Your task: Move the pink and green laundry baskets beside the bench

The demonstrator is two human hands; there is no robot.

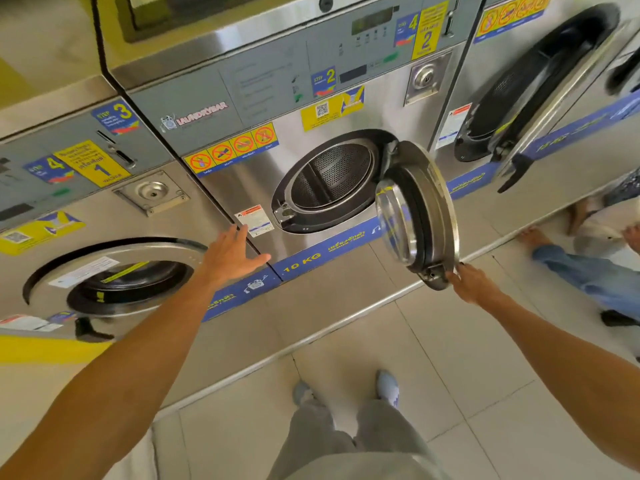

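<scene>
left hand (230, 252): fingers spread, flat by brushed-steel washer front (242, 188) | right hand (469, 282): grips rim of round glass-domed door (420, 216), swung open | perforated drum (337, 173) | pink, green baskets: out of view | glossy tiled floor (450, 375)

Three steel washing machines stand in a row: one on the left (104, 216), one in the middle (242, 188), one on the right (571, 140). Two round doors hang open, the middle door (420, 216) and the right door (554, 98); the left door (117, 271) is closed. Two hands reach forward, the left (230, 252) and the right (474, 284). Two pale shoes (388, 388) stand on the tiled floor (485, 393).
</scene>
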